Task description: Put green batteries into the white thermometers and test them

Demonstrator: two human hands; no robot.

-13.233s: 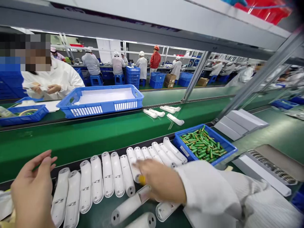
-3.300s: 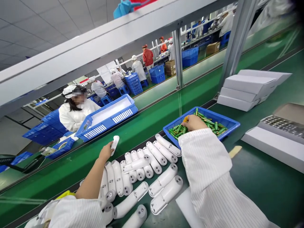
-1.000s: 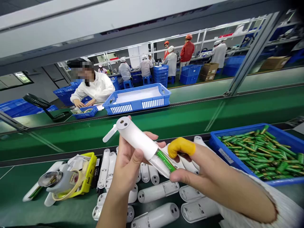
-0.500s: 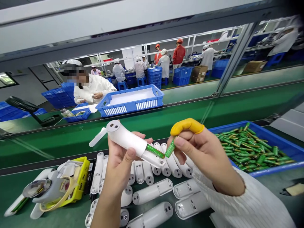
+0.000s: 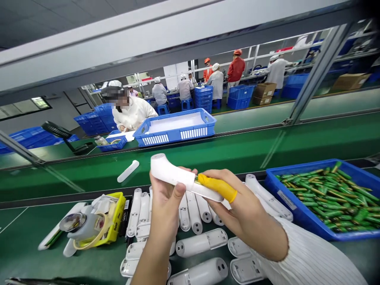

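A white handheld device [image 5: 169,170] with a curved head and an exposed battery bay is held over the bench. My left hand [image 5: 166,202] is closed around its body, thumb on the near side. At the handle end, my right hand [image 5: 237,206] grips the device. A yellow finger cot [image 5: 218,187] covers one of its fingers, which presses into the bay. A sliver of green battery [image 5: 196,179] shows by that fingertip; the rest is hidden. Several similar white devices [image 5: 202,242] lie on the bench below, some with bays exposed.
A blue tray [image 5: 287,202] heaped with green batteries stands at right. A yellow basket [image 5: 118,221] with tape and other items sits at left. A white cover [image 5: 128,171] lies on the green belt. Beyond is a blue crate [image 5: 175,136]; a co-worker [image 5: 133,111] sits behind it.
My right hand has brought the battery from beside the device to its bay and now presses there. The device has turned, its bay now mostly covered. The view has shifted left.
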